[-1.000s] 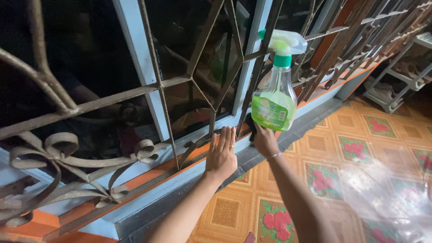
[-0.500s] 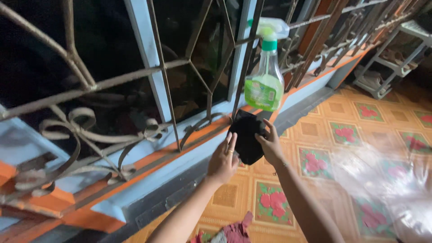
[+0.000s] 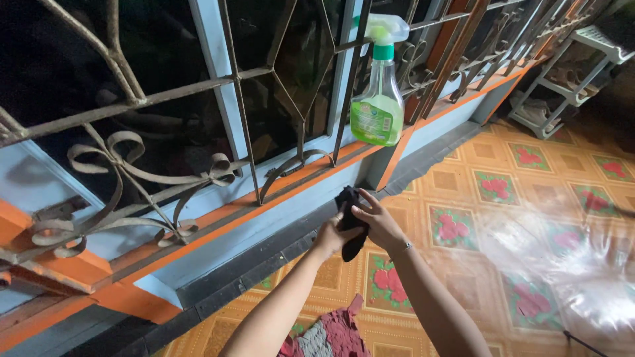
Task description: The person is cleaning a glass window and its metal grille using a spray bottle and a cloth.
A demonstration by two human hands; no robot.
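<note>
Black and soft, a crumpled cloth (image 3: 349,221) is bunching between both my hands just below the orange-painted window sill (image 3: 311,180). My left hand (image 3: 331,237) is closing around its lower part, fingers curled under it, while my right hand (image 3: 378,221) is pinching its upper edge with thumb and fingertips. Up on that sill, right of the cloth, a clear plastic spray bottle of green liquid (image 3: 378,92) is standing upright against the rusty curled iron window grille (image 3: 198,165). Below the sill, a flower-patterned orange tiled floor (image 3: 529,192) is spreading out.
</note>
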